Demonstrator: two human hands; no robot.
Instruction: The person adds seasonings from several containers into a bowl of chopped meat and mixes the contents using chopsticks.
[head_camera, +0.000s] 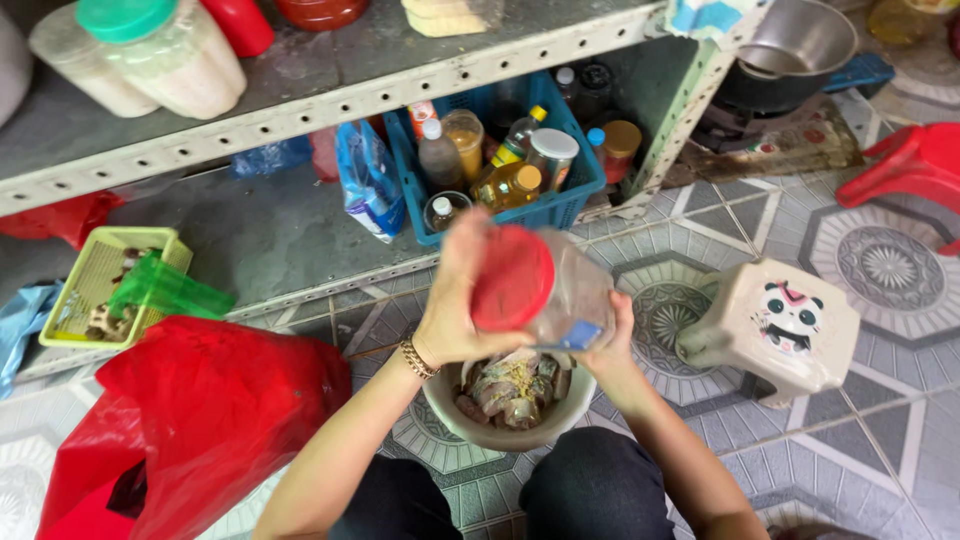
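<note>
The left hand (452, 300) grips the round red lid (512, 279) of a clear plastic jar (572, 290); the right hand (612, 340) wraps its base. Just below both sits a beige bowl (450, 415) of seasoned fish pieces (510, 388).

We count two hands: left hand (455, 300) and right hand (610, 335). We count one red-lidded jar (545, 290), one bowl (440, 395) of seasoned pieces, one blue basket (560, 205), one green basket (60, 330), one red plastic bag (200, 420), one panda stool (775, 330), one red stool (915, 165), one metal pot (800, 40), and two large jars (160, 55) on the upper shelf (320, 95).
</note>
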